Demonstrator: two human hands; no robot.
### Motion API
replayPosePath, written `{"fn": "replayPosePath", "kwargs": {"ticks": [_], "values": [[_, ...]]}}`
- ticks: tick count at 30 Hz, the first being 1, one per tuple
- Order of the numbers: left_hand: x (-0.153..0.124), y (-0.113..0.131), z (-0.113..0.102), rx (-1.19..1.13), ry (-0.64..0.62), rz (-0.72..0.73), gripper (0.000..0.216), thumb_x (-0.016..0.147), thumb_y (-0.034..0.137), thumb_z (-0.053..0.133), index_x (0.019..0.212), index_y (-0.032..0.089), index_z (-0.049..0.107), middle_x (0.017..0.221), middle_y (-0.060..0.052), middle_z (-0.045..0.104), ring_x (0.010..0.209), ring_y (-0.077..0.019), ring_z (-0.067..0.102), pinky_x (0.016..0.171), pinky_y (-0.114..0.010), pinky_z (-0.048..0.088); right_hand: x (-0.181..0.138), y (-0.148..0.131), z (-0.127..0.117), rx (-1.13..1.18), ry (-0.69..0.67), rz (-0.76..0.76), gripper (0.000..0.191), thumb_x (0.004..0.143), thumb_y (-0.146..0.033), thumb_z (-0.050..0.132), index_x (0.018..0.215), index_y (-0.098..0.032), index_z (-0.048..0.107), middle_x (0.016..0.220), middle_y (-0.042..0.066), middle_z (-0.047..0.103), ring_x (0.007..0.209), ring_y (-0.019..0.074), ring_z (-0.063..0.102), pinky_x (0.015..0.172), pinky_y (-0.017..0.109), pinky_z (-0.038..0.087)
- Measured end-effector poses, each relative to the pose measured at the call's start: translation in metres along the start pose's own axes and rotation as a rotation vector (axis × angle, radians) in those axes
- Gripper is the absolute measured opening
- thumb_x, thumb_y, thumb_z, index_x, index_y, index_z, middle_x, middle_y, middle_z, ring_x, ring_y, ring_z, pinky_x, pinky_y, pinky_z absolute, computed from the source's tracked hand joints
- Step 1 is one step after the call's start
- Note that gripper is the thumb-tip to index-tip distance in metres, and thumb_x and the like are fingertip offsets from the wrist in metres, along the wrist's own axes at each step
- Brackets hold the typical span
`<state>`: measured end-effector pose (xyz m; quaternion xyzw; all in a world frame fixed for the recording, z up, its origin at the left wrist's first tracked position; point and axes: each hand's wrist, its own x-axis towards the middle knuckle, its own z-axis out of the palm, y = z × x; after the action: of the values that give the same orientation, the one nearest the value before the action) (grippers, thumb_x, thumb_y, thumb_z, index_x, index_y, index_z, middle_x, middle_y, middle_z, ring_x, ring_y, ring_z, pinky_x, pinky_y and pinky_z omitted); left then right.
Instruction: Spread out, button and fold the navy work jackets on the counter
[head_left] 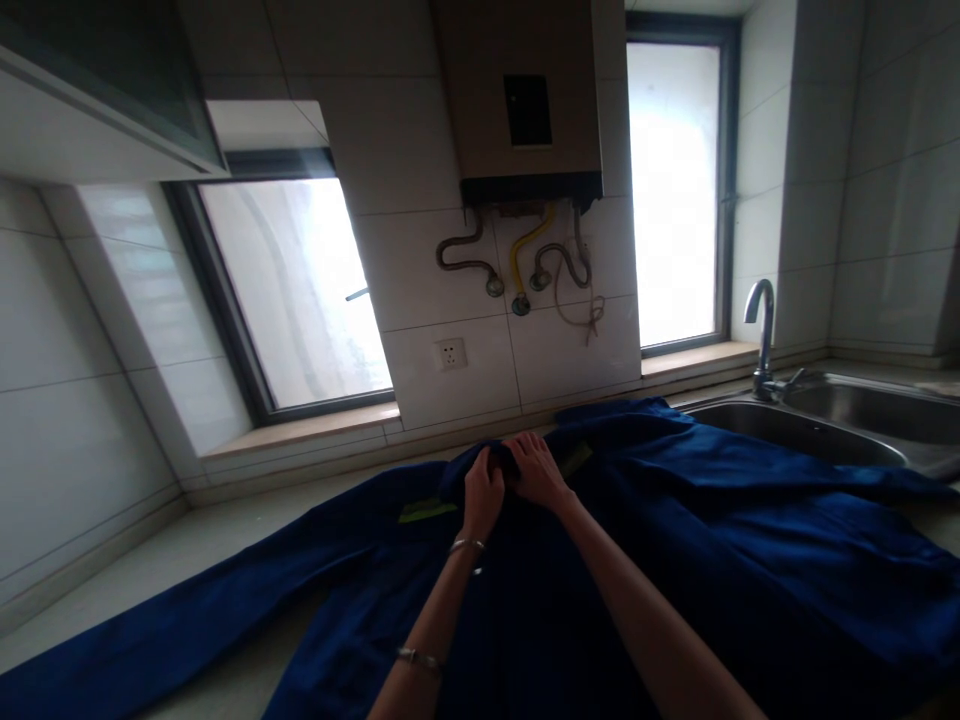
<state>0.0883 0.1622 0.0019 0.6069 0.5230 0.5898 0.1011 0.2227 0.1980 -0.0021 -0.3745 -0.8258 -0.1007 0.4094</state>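
A dark blue jacket [405, 580] with yellow-green strips on its chest lies spread over the counter, one sleeve stretched out to the left. At its collar, my left hand [484, 490] is closed, thumb and fingers pinching the cloth. Just beside it, my right hand [536, 472] lies over the collar from the right, its fingers bent around the fabric edge. The fingertips of this hand are partly hidden in the dark folds. More blue cloth [750, 520] extends right towards the sink; whether it is the same garment I cannot tell.
A double steel sink [795, 425] with a tap [763, 340] stands at the right. The counter [225, 530] runs along a tiled wall. Above hang a water heater [525, 110] and its pipes. A wall socket [450, 353] and two windows are behind, a cupboard [105, 90] at upper left.
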Motion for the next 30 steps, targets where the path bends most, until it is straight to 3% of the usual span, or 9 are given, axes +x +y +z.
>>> {"fn": "replayPosePath", "kwargs": {"ticks": [4, 6, 8, 14, 19, 24, 27, 30], "values": [[-0.001, 0.004, -0.017, 0.639, -0.038, 0.283, 0.029, 0.082, 0.015, 0.044, 0.108, 0.014, 0.057, 0.108, -0.015, 0.056, 0.108, -0.031, 0.048, 0.096, -0.043, 0.036, 0.002, 0.015, -0.002, -0.001, 0.105, 0.091, 0.028, 0.082, -0.014, 0.051, 0.107, -0.02, 0.061, 0.106, 0.009, 0.056, 0.104, 0.0227, 0.045, 0.09, 0.035, 0.033], [0.0, 0.004, -0.027, 0.898, -0.027, 0.328, 0.027, 0.083, 0.017, 0.044, 0.107, 0.013, 0.056, 0.105, -0.016, 0.054, 0.104, -0.0321, 0.047, 0.091, -0.043, 0.037, 0.003, 0.023, -0.006, 0.022, 0.165, 0.134, 0.027, 0.083, -0.013, 0.049, 0.104, -0.021, 0.064, 0.105, 0.008, 0.058, 0.103, 0.0219, 0.046, 0.089, 0.034, 0.033], [0.004, 0.001, -0.038, 1.014, -0.029, 0.312, 0.029, 0.079, 0.014, 0.047, 0.107, 0.013, 0.055, 0.105, -0.015, 0.053, 0.102, -0.0305, 0.048, 0.089, -0.041, 0.038, 0.003, 0.033, -0.011, 0.053, 0.203, 0.179, 0.028, 0.084, -0.011, 0.047, 0.103, -0.022, 0.066, 0.103, 0.007, 0.061, 0.101, 0.0215, 0.047, 0.088, 0.034, 0.033], [0.022, -0.025, -0.065, 0.96, -0.188, 0.303, 0.045, 0.07, 0.003, 0.047, 0.11, 0.021, 0.056, 0.109, -0.009, 0.055, 0.108, -0.025, 0.048, 0.09, -0.034, 0.038, -0.006, 0.062, -0.011, 0.129, 0.221, 0.32, 0.034, 0.085, -0.012, 0.046, 0.105, -0.025, 0.07, 0.102, 0.005, 0.068, 0.097, 0.0211, 0.049, 0.087, 0.035, 0.031], [0.027, -0.046, -0.07, 0.815, -0.336, 0.264, 0.047, 0.068, 0.004, 0.05, 0.111, 0.023, 0.059, 0.106, -0.005, 0.06, 0.107, -0.0208, 0.051, 0.089, -0.028, 0.041, -0.009, 0.067, 0.0, 0.085, 0.195, 0.347, 0.036, 0.083, -0.011, 0.047, 0.107, -0.026, 0.069, 0.097, 0.005, 0.07, 0.095, 0.0213, 0.05, 0.086, 0.035, 0.031], [0.021, -0.044, -0.068, 0.852, -0.201, 0.213, 0.029, 0.08, 0.024, 0.051, 0.108, 0.023, 0.059, 0.107, -0.01, 0.058, 0.104, -0.0258, 0.054, 0.073, -0.031, 0.046, -0.01, 0.06, 0.005, 0.045, 0.19, 0.337, 0.035, 0.078, -0.011, 0.051, 0.106, -0.023, 0.069, 0.098, 0.008, 0.067, 0.101, 0.0234, 0.048, 0.087, 0.035, 0.034], [0.025, -0.037, -0.072, 0.91, -0.142, 0.071, 0.029, 0.083, 0.038, 0.048, 0.105, 0.024, 0.06, 0.098, -0.011, 0.063, 0.089, -0.0298, 0.061, 0.066, -0.035, 0.045, -0.009, 0.061, 0.001, 0.055, 0.175, 0.362, 0.037, 0.077, -0.017, 0.054, 0.111, -0.025, 0.067, 0.109, 0.008, 0.061, 0.099, 0.0221, 0.051, 0.081, 0.031, 0.038], [0.035, -0.033, -0.079, 0.865, -0.158, -0.085, 0.033, 0.079, 0.041, 0.052, 0.106, 0.024, 0.061, 0.085, -0.011, 0.067, 0.082, -0.0333, 0.063, 0.067, -0.039, 0.044, -0.008, 0.068, -0.006, 0.133, 0.07, 0.451, 0.045, 0.074, -0.022, 0.058, 0.118, -0.028, 0.063, 0.104, 0.006, 0.062, 0.084, 0.019, 0.056, 0.071, 0.028, 0.039]]}}
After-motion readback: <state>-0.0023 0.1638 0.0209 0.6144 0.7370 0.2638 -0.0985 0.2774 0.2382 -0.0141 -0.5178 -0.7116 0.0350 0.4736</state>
